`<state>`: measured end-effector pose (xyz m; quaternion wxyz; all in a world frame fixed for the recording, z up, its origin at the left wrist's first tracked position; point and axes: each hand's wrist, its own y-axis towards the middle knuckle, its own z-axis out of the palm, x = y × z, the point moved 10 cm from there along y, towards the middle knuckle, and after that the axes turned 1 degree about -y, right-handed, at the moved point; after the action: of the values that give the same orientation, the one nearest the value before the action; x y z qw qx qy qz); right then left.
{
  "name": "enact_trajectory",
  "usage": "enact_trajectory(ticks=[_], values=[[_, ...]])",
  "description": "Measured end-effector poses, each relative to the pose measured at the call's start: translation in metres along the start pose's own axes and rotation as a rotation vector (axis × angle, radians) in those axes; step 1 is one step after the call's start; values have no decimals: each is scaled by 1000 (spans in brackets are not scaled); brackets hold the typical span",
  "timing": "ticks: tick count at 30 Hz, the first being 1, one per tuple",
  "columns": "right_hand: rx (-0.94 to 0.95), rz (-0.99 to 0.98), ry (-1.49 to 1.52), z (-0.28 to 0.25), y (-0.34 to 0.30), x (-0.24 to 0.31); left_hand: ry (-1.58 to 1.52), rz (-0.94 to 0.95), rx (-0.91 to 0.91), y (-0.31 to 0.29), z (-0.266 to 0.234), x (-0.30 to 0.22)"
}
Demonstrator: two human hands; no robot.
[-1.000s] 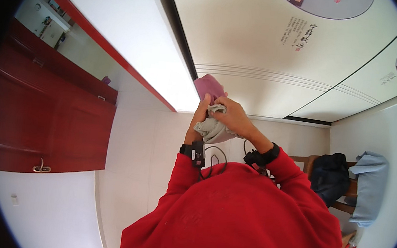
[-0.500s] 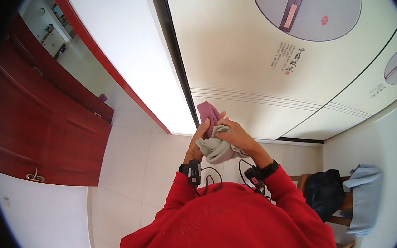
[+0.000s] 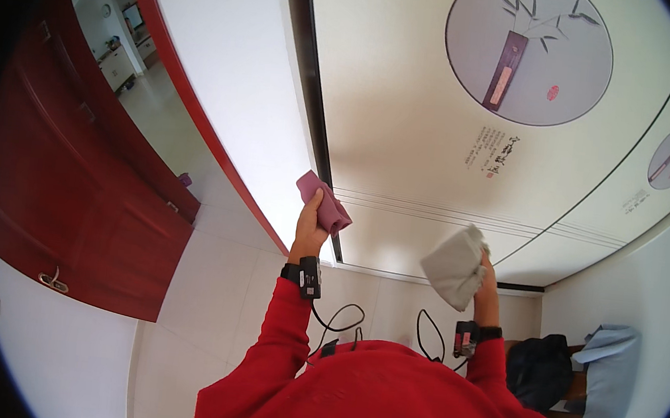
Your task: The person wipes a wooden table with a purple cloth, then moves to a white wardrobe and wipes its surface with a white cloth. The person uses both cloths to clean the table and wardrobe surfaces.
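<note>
A folded pink cloth [image 3: 326, 203] is gripped in my left hand [image 3: 310, 231], with the thumb lying along its face. Out to the right, my right hand [image 3: 489, 288] holds a light grey cloth [image 3: 455, 265], which is bunched along its right edge and hides most of the fingers. Both cloths are up in front of me, well apart from each other. Behind them stands a cream wardrobe door [image 3: 391, 134] with a round bamboo picture.
A dark red door [image 3: 87, 185] stands open at the left beside a doorway. At the right a chair carries a black bag-like bundle [image 3: 539, 372] and a light blue cloth [image 3: 607, 380]. Cables hang from the black wrist devices [image 3: 309, 277] on my arms.
My hands have separated: the left moved left with the pink cloth, the right moved right with the grey cloth. The view has tilted up, showing more of the wardrobe picture.
</note>
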<state>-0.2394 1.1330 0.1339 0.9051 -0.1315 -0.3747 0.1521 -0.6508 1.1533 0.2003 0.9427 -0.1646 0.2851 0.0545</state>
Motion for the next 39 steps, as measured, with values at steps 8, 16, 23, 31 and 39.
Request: enact_trajectory(ticks=[8,16,23,31,39], values=[[275,-516,-212,-68,-63,64,146,241,95,5,88,-70],[-40,-433,-111,-128,-49,66,410,788,207,-47,244,-174],[-65,-401,35,-155,-38,74,510,1274,284,-95,358,-249],[-60,-420,119,-147,-61,100,692,1763,135,-112,453,-280],[-126,-549,-152,-136,-90,120,1057,2187,-12,-103,454,-212]])
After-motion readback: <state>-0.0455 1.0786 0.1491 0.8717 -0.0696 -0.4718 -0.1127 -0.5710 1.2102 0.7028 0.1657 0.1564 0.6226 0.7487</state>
